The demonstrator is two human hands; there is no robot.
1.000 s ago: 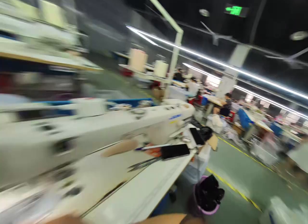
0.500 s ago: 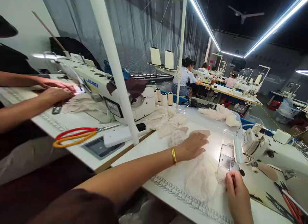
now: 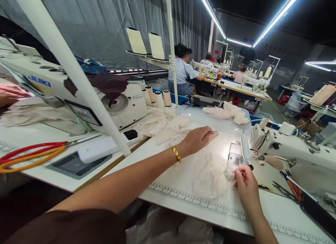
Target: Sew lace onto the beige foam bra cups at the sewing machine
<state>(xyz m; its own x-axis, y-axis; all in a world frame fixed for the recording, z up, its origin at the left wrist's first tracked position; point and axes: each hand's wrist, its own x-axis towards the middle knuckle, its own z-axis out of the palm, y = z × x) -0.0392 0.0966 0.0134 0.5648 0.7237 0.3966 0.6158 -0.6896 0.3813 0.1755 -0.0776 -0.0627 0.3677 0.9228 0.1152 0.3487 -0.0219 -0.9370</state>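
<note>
My left hand, with a gold bracelet at the wrist, is over the white sewing table, its fingers curled closed on a small pale pink fabric piece. A sheer, off-white lace fabric lies crumpled on the tabletop between my hands. My right hand pinches the edge of this fabric just in front of the needle plate. The sewing machine stands to the right, its lamp lit over the plate. More cream lace pieces lie beyond my left hand.
Black-bladed scissors lie right of my right hand. A printed ruler runs along the table's front edge. Another sewing machine, a slanted white post and red-and-yellow-handled shears are at left. Co-workers sit farther back.
My left hand's spread fingers have closed on the pale pink piece. My right hand keeps its pinch on the lace. The view has turned right, taking most of the neighbour's arms out of sight.
</note>
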